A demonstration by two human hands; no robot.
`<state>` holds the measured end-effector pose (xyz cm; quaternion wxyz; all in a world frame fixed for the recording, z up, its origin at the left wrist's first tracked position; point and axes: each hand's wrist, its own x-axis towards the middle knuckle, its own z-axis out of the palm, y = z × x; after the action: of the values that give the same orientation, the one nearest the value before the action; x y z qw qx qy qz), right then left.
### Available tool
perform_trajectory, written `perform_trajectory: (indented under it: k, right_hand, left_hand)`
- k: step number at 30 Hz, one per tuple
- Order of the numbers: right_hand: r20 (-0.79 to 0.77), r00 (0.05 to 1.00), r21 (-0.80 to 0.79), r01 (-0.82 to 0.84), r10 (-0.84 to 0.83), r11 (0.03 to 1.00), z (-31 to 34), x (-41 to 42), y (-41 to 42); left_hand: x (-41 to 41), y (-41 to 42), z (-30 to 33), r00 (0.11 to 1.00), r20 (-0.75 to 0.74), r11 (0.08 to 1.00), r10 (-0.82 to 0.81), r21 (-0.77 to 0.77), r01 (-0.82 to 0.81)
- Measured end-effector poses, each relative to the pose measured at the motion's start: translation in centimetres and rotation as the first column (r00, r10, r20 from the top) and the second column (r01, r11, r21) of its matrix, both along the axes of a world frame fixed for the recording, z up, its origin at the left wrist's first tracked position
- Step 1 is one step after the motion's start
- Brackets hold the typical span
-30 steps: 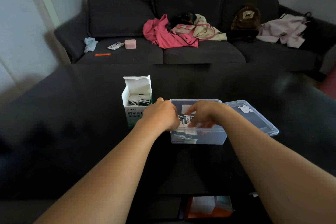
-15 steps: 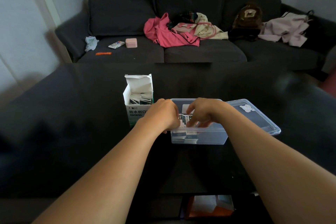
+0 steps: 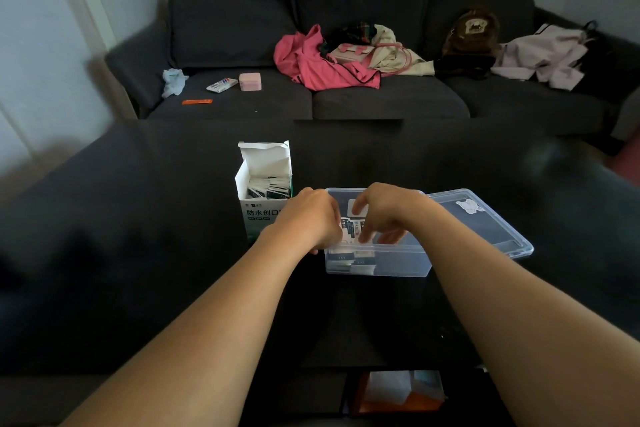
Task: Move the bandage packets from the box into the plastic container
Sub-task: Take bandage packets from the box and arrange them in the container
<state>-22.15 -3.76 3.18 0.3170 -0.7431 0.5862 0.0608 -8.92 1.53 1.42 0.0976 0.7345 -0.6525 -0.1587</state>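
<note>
Bandage packets (image 3: 353,230) pinched between the curled fingers of the left hand (image 3: 311,218) and right hand (image 3: 384,211) over the clear plastic container (image 3: 398,262) on the dark table (image 3: 138,236), others standing in the open box (image 3: 265,184) just left.

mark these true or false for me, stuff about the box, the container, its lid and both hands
1. The bandage box stands upright with its flap open. True.
2. The box is empty. False: packets still show inside it.
3. Both the left hand and right hand are at the plastic container. True.
4. The lid is snapped onto the container. False: it lies off, at the container's right side.
5. Bandage packets already lie in the container. True.
</note>
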Motion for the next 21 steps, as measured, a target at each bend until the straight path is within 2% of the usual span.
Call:
perform_trajectory:
  k: [4, 13, 17, 19, 21]
  right_hand:
    - [-0.055, 0.998, -0.021, -0.038, 0.037, 0.999, -0.6, 0.4, 0.3]
    - [-0.059, 0.997, -0.004, -0.049, 0.049, 0.999, -0.3, 0.6, 0.3]
    - [-0.006, 1.000, -0.032, -0.011, 0.011, 0.999, 1.4, 0.6, 0.1]
    - [0.075, 0.997, -0.132, -0.006, 0.016, 0.991, 2.5, 0.8, 0.0]
    - [0.252, 0.966, -0.294, 0.027, 0.050, 0.956, 3.5, 1.2, 0.0]
  left_hand:
    - [0.1, -0.1, -0.1, 1.000, 0.008, 1.000, -0.011, -0.003, 0.011]
    - [0.4, 0.2, 0.2, 0.997, 0.042, 0.997, -0.057, -0.050, 0.059]
    - [1.5, 0.8, 0.9, 0.997, -0.005, 0.970, -0.079, -0.230, 0.075]
    - [2.4, 1.2, 1.8, 0.983, -0.136, 0.925, -0.121, -0.374, 0.062]
    - [3.6, 1.8, 2.9, 0.941, -0.296, 0.838, -0.167, -0.545, -0.022]
